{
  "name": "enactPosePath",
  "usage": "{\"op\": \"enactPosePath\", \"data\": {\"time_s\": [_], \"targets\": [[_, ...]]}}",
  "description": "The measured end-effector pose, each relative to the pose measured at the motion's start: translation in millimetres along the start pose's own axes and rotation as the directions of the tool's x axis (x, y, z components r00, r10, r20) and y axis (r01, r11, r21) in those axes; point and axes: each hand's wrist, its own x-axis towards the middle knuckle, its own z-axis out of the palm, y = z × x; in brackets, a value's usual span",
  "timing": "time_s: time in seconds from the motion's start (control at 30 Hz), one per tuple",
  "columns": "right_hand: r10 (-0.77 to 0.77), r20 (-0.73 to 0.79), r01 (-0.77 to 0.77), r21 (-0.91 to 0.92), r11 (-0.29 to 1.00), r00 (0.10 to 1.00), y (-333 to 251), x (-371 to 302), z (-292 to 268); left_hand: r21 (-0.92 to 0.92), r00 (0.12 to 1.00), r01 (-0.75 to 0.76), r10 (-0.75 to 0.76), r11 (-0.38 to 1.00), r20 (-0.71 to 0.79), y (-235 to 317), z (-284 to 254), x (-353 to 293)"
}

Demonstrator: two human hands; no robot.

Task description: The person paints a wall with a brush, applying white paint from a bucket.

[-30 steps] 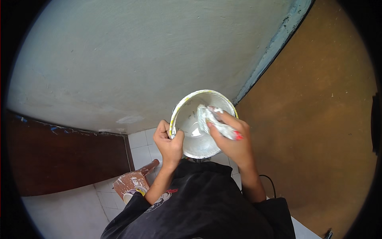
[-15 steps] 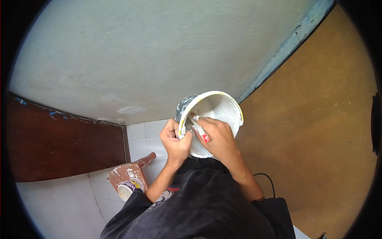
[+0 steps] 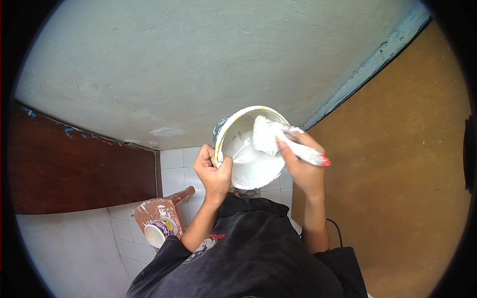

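My left hand [image 3: 213,171] is closed on the left rim of a white paint bucket [image 3: 253,174], which is tilted so its mouth faces me. White paint coats the inside of the bucket. My right hand [image 3: 305,171] grips a paintbrush [image 3: 300,151] by its paint-smeared handle, which ends in a red tip. The bristles, thick with white paint, are held up at the right side of the bucket's mouth. A thin streak of paint lies on the inner wall left of the bristles. The hand and brush are slightly blurred.
A grey-blue wall [image 3: 208,64] rises ahead, with a brown panel [image 3: 382,164] on the right and a dark red-brown one [image 3: 79,164] at left. On the white tiled floor [image 3: 172,159] stands a paint-spattered brown stool [image 3: 149,211] bearing a small paint tub [image 3: 156,236].
My right hand has drawn the brush up and rightward from inside the bucket, bringing its loaded bristles into view. The bucket has shifted slightly left, still in my left hand.
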Motion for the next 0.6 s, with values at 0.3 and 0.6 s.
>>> {"op": "enactPosePath", "data": {"time_s": [0.3, 0.6], "targets": [[0.332, -0.017, -0.318, 0.242, 0.916, 0.943, 31.9, -32.7, -11.6, 0.011, 1.0, 0.001, -0.001, 1.0, -0.03, -5.8, 0.2, 0.9], [0.165, -0.066, -0.178, -0.428, 0.886, 0.984, 21.9, -16.9, 3.2, 0.145, 0.991, -0.133, 0.133, 0.98, 0.009, -13.9, 9.3, -1.0]]}}
